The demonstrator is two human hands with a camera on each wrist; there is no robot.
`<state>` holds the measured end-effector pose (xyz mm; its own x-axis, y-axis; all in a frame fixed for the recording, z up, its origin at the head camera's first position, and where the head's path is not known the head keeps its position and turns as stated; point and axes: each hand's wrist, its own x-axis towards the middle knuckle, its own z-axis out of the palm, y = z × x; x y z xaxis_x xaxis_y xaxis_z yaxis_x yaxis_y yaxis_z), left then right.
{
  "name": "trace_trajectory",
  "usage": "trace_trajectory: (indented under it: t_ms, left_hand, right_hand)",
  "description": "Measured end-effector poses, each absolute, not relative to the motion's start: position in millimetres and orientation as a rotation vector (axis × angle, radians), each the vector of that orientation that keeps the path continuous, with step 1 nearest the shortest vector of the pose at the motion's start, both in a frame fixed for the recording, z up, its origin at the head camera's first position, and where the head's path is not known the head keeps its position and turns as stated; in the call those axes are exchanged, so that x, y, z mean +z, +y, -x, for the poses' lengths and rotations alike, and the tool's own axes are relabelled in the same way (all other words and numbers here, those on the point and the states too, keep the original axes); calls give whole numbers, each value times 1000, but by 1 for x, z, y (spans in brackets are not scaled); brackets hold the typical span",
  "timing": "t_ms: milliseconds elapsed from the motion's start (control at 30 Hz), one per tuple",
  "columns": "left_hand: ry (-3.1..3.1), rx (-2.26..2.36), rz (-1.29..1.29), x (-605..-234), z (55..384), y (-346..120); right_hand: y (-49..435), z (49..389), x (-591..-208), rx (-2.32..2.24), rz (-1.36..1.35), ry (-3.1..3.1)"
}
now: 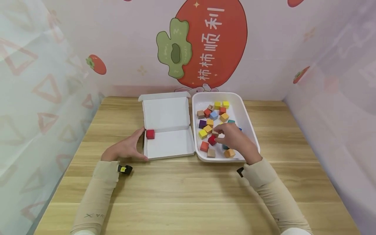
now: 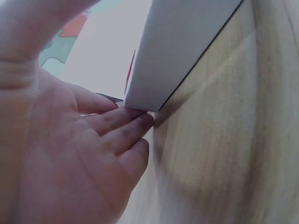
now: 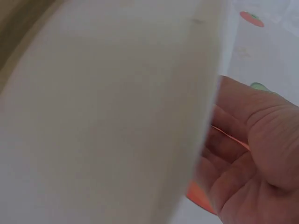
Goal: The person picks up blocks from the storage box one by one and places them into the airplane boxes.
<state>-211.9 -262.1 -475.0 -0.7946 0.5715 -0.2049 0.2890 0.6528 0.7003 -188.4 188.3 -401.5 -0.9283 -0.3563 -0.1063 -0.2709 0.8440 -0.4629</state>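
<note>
My left hand [image 1: 127,147] lies along the left side of an opened white cardboard box [image 1: 170,143]. Its thumb is at the front corner and its fingers reach the back of that side; in the left wrist view, extended fingers [image 2: 119,128] touch the box's corner. A red cube [image 1: 150,134] sits inside the box, in the back left. Over a white tray [image 1: 249,130] of coloured cubes hovers my right hand [image 1: 233,138], thumb and forefinger apart. The thumb tip is right at a dark red cube [image 1: 212,140]. The tray wall [image 3: 112,116] hides its fingertips in the right wrist view.
Box and tray stand side by side on a wooden table [image 1: 176,195]. The box's lid [image 1: 165,112] leans back, raised. Yellow [image 1: 203,133], blue [image 1: 213,115], purple [image 1: 202,124] and plain wooden cubes [image 1: 211,153] lie loose in the tray. A printed backdrop [image 1: 123,42] rises behind the table.
</note>
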Motion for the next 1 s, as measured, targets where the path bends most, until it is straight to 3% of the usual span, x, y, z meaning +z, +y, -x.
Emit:
trace_trajectory:
  t_ms: [500, 1000]
  left_hand:
    - [2466, 949, -671, -477, 212, -260]
    - [2466, 954, -652, -475, 209, -261]
  right_hand:
    - [186, 196, -424, -459, 499, 2791]
    - [197, 195, -431, -670, 445, 2778]
